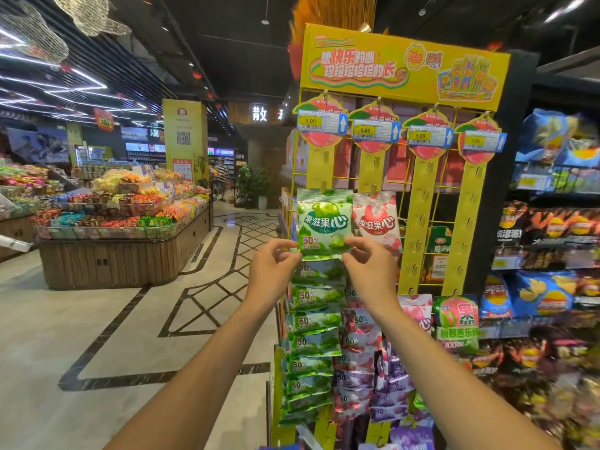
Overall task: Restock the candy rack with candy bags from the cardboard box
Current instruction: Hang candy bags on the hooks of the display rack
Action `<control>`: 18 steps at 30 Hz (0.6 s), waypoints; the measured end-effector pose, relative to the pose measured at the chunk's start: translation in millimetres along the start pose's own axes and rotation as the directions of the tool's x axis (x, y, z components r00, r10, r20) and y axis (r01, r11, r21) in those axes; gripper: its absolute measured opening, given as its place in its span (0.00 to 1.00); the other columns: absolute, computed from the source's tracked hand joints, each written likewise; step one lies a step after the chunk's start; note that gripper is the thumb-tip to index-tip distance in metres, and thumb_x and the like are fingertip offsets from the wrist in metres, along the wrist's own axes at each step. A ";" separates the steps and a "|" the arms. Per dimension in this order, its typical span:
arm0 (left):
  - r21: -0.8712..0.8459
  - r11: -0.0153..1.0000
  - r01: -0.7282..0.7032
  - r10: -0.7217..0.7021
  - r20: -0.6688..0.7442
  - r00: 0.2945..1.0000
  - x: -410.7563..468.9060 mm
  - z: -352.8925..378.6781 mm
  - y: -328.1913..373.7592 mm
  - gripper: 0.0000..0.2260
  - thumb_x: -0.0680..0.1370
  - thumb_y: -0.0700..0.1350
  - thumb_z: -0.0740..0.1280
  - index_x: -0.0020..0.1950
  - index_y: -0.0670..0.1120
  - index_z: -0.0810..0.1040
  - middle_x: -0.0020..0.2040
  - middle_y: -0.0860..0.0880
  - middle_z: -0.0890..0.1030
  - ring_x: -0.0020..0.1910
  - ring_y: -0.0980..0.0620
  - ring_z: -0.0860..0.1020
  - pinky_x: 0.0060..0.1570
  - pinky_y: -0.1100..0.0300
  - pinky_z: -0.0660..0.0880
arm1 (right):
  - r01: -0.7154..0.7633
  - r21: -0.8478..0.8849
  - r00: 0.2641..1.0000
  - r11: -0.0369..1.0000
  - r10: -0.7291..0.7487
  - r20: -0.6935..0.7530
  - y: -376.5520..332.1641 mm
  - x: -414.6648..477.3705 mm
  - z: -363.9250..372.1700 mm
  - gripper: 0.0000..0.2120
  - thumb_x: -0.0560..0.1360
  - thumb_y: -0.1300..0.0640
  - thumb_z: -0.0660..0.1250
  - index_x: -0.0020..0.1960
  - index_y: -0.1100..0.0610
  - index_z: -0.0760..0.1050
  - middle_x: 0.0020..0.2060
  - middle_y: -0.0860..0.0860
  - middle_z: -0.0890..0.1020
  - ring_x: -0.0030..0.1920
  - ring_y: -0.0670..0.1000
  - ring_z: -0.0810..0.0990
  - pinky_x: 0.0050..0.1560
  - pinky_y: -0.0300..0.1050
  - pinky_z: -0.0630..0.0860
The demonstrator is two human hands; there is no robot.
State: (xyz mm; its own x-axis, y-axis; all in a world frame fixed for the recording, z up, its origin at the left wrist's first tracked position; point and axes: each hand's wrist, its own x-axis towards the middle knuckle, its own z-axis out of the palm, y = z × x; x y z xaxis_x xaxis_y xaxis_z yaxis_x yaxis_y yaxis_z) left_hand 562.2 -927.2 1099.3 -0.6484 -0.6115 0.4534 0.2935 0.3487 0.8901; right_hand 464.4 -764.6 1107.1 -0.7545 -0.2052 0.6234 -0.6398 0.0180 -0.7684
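Note:
A yellow candy rack (418, 222) with four hanging strips stands in front of me. On the leftmost strip hangs a green candy bag (323, 219), topmost of a column of several green bags (313, 339). My left hand (276, 271) pinches that top bag's lower left corner. The lower right corner is pinched by my right hand (367, 267). A red-and-white candy bag (376, 222) hangs beside it on the second strip, above several red and purple bags (360, 358). The two right strips are mostly bare. No cardboard box is in view.
Snack shelves with chip bags (552, 287) stand right of the rack. A wooden bulk-candy island (123, 254) is at left across a tiled aisle (97, 336). A person (221, 177) stands far down the aisle.

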 end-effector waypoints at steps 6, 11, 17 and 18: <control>0.049 0.999 -0.009 0.008 0.023 1.000 9.1 -6.1 -3.8 0.08 0.79 0.45 0.72 0.57 0.53 0.82 0.49 0.51 0.86 0.48 0.52 0.85 0.53 0.46 0.84 | 0.007 -0.098 1.000 0.995 -0.009 -0.019 -4.2 -2.2 5.5 0.12 0.79 0.62 0.70 0.61 0.53 0.82 0.53 0.46 0.84 0.54 0.43 0.82 0.41 0.23 0.74; 0.234 0.965 -0.115 0.110 0.038 0.993 5.2 -10.3 3.5 0.10 0.80 0.48 0.73 0.60 0.54 0.80 0.50 0.56 0.82 0.49 0.53 0.82 0.46 0.56 0.79 | 0.025 -0.155 0.999 0.988 -0.019 0.042 -7.6 -3.3 0.7 0.14 0.77 0.57 0.72 0.62 0.51 0.81 0.55 0.46 0.83 0.55 0.42 0.80 0.52 0.35 0.78; 0.752 0.518 -0.408 0.468 0.150 0.871 -14.9 -5.5 0.7 0.23 0.80 0.57 0.69 0.72 0.53 0.72 0.70 0.51 0.74 0.69 0.49 0.72 0.62 0.48 0.77 | 0.140 -0.314 0.986 0.939 -0.102 0.135 -1.2 -9.6 -26.7 0.16 0.75 0.50 0.73 0.62 0.46 0.80 0.59 0.44 0.78 0.59 0.44 0.78 0.63 0.48 0.77; 0.784 0.439 -0.438 0.499 0.192 0.845 -17.9 -2.4 -0.6 0.24 0.80 0.58 0.68 0.74 0.53 0.72 0.73 0.50 0.72 0.73 0.47 0.69 0.66 0.46 0.75 | 0.158 -0.344 0.982 0.926 -0.113 0.149 1.8 -11.7 -32.8 0.16 0.75 0.50 0.73 0.62 0.46 0.80 0.60 0.43 0.77 0.61 0.45 0.76 0.64 0.49 0.76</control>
State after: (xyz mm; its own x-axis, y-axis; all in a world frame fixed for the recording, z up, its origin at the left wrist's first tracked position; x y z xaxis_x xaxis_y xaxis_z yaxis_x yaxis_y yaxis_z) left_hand 575.4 -918.2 1090.8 -0.5361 -0.2065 0.8185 -0.1383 0.9780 0.1562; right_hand 467.3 -730.0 1103.2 -0.6474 -0.3492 0.6775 -0.7619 0.3209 -0.5626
